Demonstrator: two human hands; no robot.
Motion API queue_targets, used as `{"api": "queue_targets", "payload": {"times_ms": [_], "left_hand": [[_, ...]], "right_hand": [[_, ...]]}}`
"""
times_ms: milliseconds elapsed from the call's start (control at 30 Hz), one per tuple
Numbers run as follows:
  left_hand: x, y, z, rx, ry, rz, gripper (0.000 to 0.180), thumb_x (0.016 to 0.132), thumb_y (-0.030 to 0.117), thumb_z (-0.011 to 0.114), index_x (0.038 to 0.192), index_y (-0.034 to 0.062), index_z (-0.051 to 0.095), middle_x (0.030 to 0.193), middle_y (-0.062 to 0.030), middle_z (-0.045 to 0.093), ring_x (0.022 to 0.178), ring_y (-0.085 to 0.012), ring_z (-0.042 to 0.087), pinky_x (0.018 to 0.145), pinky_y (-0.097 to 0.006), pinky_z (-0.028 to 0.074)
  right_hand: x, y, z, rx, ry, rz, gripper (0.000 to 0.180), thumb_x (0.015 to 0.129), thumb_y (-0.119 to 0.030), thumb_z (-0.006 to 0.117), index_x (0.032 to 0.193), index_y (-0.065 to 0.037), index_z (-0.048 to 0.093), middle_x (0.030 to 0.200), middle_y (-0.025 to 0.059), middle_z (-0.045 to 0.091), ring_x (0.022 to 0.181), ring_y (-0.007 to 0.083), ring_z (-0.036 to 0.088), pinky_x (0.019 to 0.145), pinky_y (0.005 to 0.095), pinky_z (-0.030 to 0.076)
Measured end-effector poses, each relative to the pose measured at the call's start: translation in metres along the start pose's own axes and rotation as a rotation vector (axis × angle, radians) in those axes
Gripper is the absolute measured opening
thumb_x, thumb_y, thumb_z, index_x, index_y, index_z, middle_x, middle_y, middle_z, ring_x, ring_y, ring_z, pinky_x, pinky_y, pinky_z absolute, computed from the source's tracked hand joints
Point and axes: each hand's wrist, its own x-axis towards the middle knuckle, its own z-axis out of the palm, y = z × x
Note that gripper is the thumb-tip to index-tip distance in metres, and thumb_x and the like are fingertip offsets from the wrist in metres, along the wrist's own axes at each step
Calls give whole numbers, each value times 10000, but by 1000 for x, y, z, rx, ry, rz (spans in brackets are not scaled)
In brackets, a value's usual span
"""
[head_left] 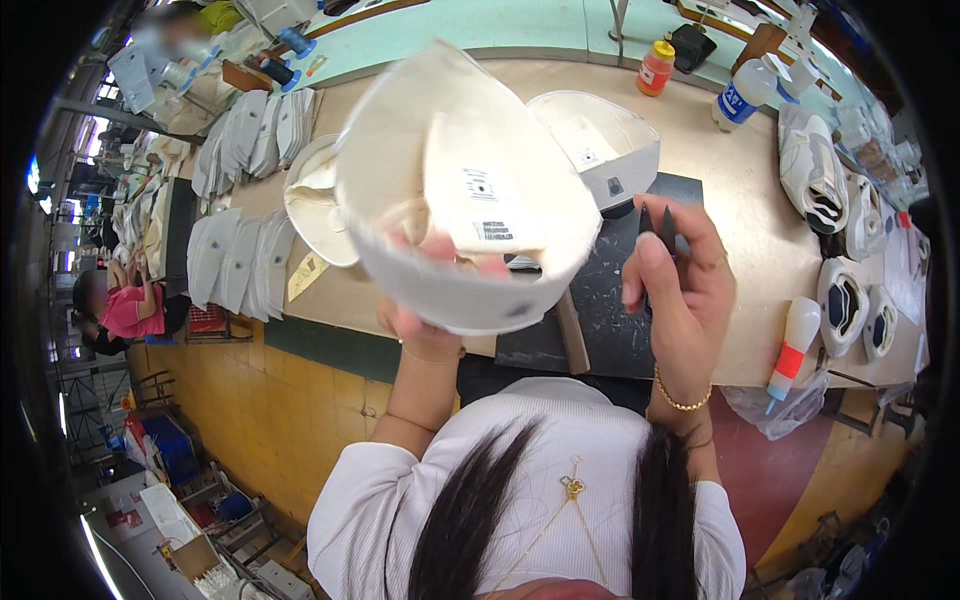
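Note:
A cream shoe upper (480, 305), slightly blurred, is raised in front of me, its open inside facing me and a printed label (483, 190) showing within. My left hand (412, 325) grips it from below at the left, some fingertips visible through its opening. To the right of it, my right hand (695, 275) is closed round a small dark pointed tool with two tips (647, 225), like tweezers or thread snips. The tips point up and stay apart from the upper. Just behind lies another cream upper (600, 140) at the edge of a black mat (640, 330).
Stacked light pieces (240, 260) line the table's left side, beside another cream upper (320, 205). At the right are several shoe uppers (812, 170) and a white squeeze bottle with a red band (795, 345). A yellow-capped bottle (656, 68) and a blue-labelled bottle (742, 97) stand at the back.

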Motion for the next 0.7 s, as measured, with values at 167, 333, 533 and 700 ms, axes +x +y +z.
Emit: {"api": "queue_targets", "payload": {"times_ms": [167,333,533,700], "left_hand": [[39,31,-29,567,-917,-279,486,1006,320,143,1293,206,518,1361,-75,482,1362,-293,298,1075,-624,-85],[40,52,-40,1168,-1316,-182,445,1009,345,153,1349,269,431,1436,5,389,1372,-193,280,1084,-624,-91],[26,44,-40,1307,-1120,-234,428,978,338,288,1367,182,375,1425,-59,379,1348,-230,309,1086,-561,60],[15,33,-2,767,39,-919,507,946,340,399,1383,94,325,1404,-127,385,1322,-286,343,1082,-503,203]], "right_hand": [[-5,37,-4,307,-41,437,362,871,-246,663,1115,-48,483,813,-34,489,568,13,389,447,162,315],[-15,45,2,282,-239,508,498,900,-407,582,1115,40,550,799,15,568,470,38,456,424,180,377],[-7,40,0,244,-192,499,396,893,-223,601,1148,72,532,872,77,603,520,65,543,465,189,440],[-3,44,2,161,-97,394,278,860,-70,594,1091,76,544,896,92,599,580,83,578,494,200,476]]}}
